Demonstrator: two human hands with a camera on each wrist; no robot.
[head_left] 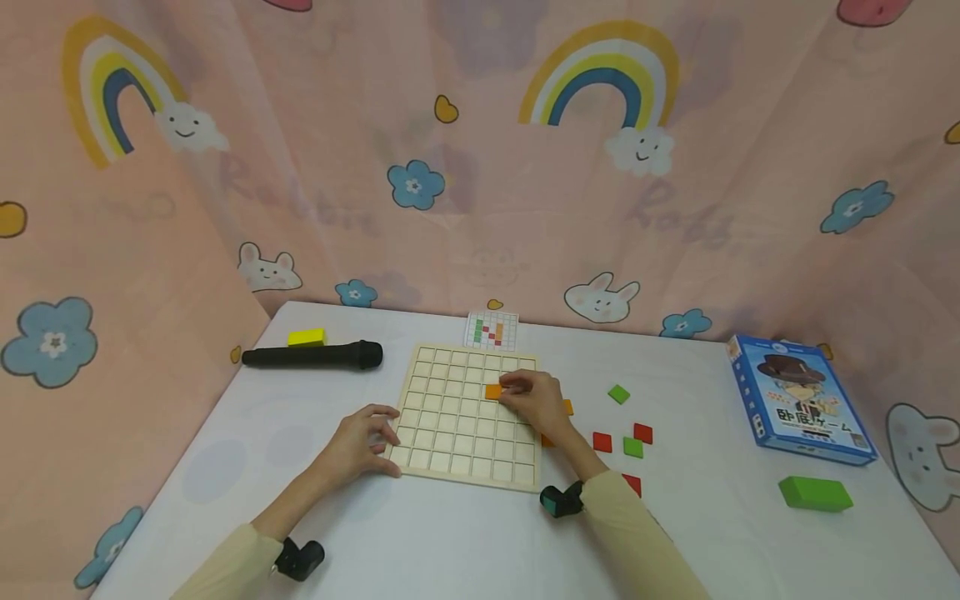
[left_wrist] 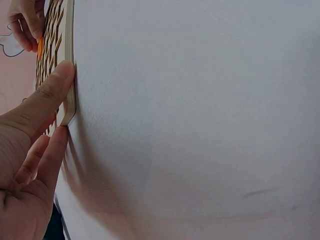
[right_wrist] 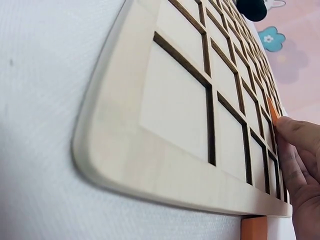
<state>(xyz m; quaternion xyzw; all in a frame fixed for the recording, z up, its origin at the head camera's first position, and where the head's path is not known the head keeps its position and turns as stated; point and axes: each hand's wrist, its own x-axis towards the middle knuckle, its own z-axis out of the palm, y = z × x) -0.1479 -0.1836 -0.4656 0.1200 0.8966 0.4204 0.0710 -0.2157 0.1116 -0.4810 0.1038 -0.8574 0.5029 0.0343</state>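
A light wooden grid board (head_left: 450, 475) with square recesses lies flat on the table. My left hand (head_left: 356, 442) holds its near left corner, thumb on the near edge and fingers along the left edge. Over the board's right half, my right hand (head_left: 536, 404) pinches an orange tile (head_left: 492, 392) at the grid; whether the tile sits in a recess I cannot tell. Another orange tile (head_left: 568, 407) shows past the right edge, partly hidden by the hand. In the right wrist view an orange tile (right_wrist: 254, 228) lies beside the board's rim.
Right of the board lie red tiles (head_left: 602, 442) and green tiles (head_left: 618, 394). A patterned card (head_left: 491, 331) is behind the board. Back left are a black microphone (head_left: 315, 357) and a yellow block (head_left: 307, 337). On the right, a blue game box (head_left: 802, 400) and a green block (head_left: 815, 494).
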